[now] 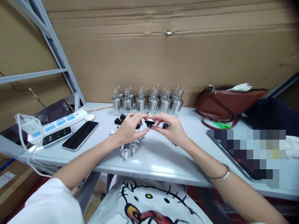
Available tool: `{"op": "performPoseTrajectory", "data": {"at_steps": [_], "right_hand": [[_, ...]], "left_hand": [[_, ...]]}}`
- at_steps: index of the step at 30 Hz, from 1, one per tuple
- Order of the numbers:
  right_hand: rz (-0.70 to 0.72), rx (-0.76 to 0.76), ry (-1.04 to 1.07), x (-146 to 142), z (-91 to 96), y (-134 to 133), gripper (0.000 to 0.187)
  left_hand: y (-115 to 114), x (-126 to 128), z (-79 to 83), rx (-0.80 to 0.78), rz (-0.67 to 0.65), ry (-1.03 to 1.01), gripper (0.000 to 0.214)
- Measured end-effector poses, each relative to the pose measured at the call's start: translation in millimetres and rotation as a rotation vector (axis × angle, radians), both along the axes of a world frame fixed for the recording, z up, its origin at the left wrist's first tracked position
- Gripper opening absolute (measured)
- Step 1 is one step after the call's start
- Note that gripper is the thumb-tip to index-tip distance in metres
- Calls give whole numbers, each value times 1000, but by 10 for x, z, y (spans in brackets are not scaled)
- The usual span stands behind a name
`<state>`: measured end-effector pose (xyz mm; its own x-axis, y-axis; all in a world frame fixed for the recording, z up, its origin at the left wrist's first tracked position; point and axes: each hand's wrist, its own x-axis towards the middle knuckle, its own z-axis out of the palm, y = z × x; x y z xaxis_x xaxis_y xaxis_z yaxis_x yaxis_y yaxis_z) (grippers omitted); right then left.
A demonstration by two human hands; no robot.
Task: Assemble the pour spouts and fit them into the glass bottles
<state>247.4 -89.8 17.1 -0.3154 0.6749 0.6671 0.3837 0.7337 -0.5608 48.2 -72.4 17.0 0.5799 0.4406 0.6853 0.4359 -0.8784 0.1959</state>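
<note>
Both my hands meet above the middle of the grey table (163, 158). My left hand (129, 127) and my right hand (171, 127) pinch a small silver and black cap part (149, 122) between their fingertips. Under my left hand lie several small silver pump parts (128, 151). Small black rings (119, 119) lie just beyond my fingers. Behind them stand two rows of small glass bottles with silver collars (147, 101).
A white power strip (54, 122), a small black device (57, 136) and a black phone (80, 134) lie at the left. A brown leather bag (229, 101) sits at the back right. A tablet (233, 158) lies at the right. Cardboard covers the wall behind.
</note>
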Motion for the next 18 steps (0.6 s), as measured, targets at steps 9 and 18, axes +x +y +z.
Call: {"op": "performPoseTrajectory", "data": {"at_steps": [9,18], "right_hand": [[1,-30,41,-30,-11,-16,18],[-12,11,-40,-26,31,-51,11]], "left_hand": [[12,-12,-5,-25,-66,7,30],[17,-38,-7,-93,-140,14,34]]}}
